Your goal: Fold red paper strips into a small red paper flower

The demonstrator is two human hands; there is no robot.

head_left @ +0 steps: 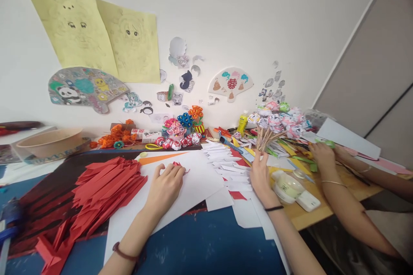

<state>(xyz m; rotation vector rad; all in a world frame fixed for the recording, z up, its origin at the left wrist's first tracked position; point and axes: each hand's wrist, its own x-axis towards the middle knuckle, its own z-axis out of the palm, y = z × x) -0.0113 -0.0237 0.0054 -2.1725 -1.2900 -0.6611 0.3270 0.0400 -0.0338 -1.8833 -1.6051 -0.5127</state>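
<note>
My left hand (167,182) rests over a large white paper sheet (196,180), its fingers bent down on a small piece of red paper (177,163) that is mostly covered. To the left of it lies a pile of folded red paper strips (106,193). My right hand (260,174) is raised, its fingers closed at the lower ends of the sticks of a bunch of paper flowers (280,120). The fingers partly hide those stick ends. Folded white paper strips (226,159) lie in a stack between my hands.
At the right, a co-worker's hands (322,157) handle green paper. A clear container (287,187) and a white device (308,201) sit near my right wrist. Small craft flowers (174,129) line the wall side. A beige basin (48,142) stands at the left.
</note>
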